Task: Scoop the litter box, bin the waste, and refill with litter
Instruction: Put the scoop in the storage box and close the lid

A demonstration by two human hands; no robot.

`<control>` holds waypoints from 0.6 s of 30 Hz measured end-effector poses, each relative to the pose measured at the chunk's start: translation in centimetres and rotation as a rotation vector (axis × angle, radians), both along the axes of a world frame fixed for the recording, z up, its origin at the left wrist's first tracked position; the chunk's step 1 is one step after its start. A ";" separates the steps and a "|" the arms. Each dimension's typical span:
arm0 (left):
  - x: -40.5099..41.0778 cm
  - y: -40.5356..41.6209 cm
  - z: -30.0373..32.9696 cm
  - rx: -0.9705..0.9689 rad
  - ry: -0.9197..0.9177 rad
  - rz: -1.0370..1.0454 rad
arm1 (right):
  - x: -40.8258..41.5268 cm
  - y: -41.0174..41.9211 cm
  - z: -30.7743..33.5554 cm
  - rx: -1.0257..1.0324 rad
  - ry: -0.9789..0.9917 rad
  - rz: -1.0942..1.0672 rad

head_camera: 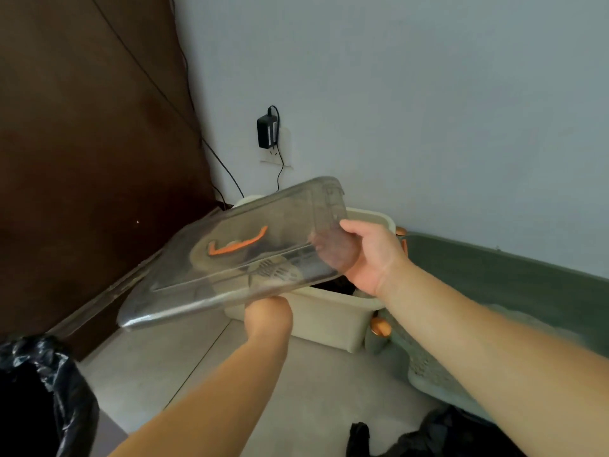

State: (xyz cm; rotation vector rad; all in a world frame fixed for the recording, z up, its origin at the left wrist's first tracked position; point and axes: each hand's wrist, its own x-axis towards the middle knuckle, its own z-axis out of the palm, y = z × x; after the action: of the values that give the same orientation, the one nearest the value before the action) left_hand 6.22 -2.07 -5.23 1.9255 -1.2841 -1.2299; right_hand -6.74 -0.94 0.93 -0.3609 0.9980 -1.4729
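Right grip [369, 255] clamped on smoky transparent plastic lid [237, 252]; left grip [268, 316] underneath, state unclear; tilted above cream rectangular litter box [329, 321].

Both hands held a clear lid [237, 255] tilted above a cream box [329, 319]. The right hand [369, 255] gripped its right edge; the left hand [268, 316] held it from below. An orange handle [237, 245] showed through the lid. A black-lined bin [43, 390] stood at lower left, and a charger [267, 130] was plugged into the wall.
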 end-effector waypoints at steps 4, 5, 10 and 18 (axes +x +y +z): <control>1.0 -0.1 -0.4 0.007 0.409 0.439 | -3.4 2.2 -0.4 -0.019 -0.054 -0.117; 1.3 -0.6 -0.6 -0.018 0.484 0.506 | -4.0 2.5 -0.6 -0.020 -0.064 -0.139; 3.0 -2.3 0.5 -0.238 0.452 0.620 | -4.7 2.8 -1.7 -0.018 -0.101 -0.184; 2.6 -5.4 0.4 -0.209 0.263 0.293 | -4.6 2.0 -3.1 0.072 0.097 -0.270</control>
State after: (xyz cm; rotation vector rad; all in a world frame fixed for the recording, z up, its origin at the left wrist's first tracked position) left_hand 8.86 -7.43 -4.84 1.6684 -0.9193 -1.1074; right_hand -11.39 1.07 -2.19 -0.2542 1.2104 -1.6683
